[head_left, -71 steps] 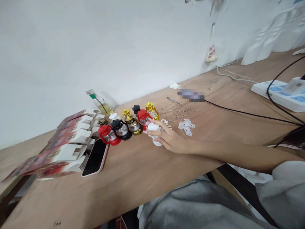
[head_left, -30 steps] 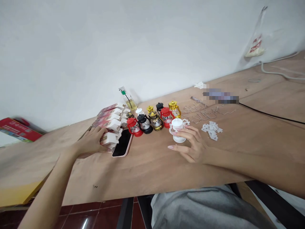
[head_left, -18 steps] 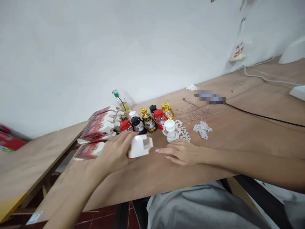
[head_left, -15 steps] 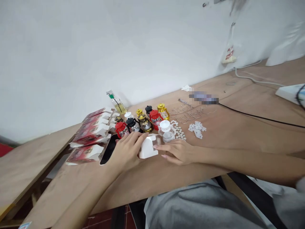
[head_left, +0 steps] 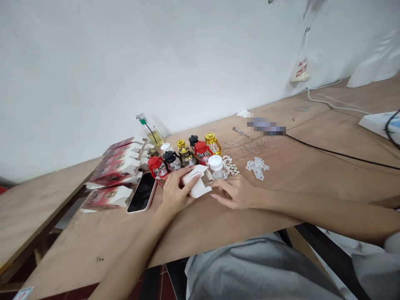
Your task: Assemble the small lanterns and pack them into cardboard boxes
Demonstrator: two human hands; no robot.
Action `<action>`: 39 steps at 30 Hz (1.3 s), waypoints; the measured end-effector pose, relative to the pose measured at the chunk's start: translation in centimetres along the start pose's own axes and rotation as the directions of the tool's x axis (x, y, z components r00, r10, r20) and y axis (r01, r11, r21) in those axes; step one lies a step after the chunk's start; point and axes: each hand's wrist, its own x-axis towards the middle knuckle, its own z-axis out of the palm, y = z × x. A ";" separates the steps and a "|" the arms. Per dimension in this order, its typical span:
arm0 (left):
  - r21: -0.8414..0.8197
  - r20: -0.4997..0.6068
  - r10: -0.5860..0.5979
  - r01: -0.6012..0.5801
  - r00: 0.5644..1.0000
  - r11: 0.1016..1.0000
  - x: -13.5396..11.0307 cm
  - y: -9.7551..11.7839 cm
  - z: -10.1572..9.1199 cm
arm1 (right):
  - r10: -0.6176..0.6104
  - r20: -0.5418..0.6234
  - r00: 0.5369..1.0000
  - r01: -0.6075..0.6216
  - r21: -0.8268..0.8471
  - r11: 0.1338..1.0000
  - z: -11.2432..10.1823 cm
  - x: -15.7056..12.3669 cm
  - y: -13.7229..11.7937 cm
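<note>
Near the middle of the wooden table [head_left: 184,237], our left hand [head_left: 176,189] is closed around a small white box [head_left: 201,190], fingers wrapped over it. Our right hand [head_left: 236,191] curls at its open end, fingertips by the flaps; we cannot tell whether they pinch anything. The box has its shape, but its flaps stand open, and we cannot see inside. Left to close, then, are those flaps; the printed cartons [head_left: 115,168] at the left gape too. A white lantern [head_left: 215,163] stands upright outside, just behind the open end, with other lanterns [head_left: 188,157] grouped beside it. We see thin, crisp-edged card, glossy red and gold lantern frames, rounded clear globes, flat pale discs [head_left: 233,169], notched white pieces [head_left: 258,167] and thin bent wires [head_left: 250,151].
</note>
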 end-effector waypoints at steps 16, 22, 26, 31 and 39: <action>-0.004 -0.036 -0.050 0.050 0.998 0.999 0.3 0.7 0.1 | -0.025 0.023 0.999 0.026 -0.056 0.998 0.1 -0.1 0.0; 0.012 -0.054 -0.061 0.062 0.997 0.998 0.4 1.0 0.1 | 0.066 0.020 0.998 -0.064 -0.102 0.993 0.1 -0.2 0.1; -0.006 -0.058 -0.079 0.079 0.995 0.997 0.4 1.1 0.0 | 0.102 0.013 0.995 -0.100 -0.100 0.990 -0.1 0.0 0.1; -0.029 -0.069 -0.084 0.082 0.994 0.996 0.4 1.3 -0.1 | 0.127 0.028 0.992 -0.126 -0.007 0.992 -0.6 0.1 0.0; -0.106 -0.098 -0.057 0.046 0.994 0.993 0.4 1.3 -0.4 | 0.205 0.212 0.955 -0.277 0.402 0.873 -0.8 0.0 0.1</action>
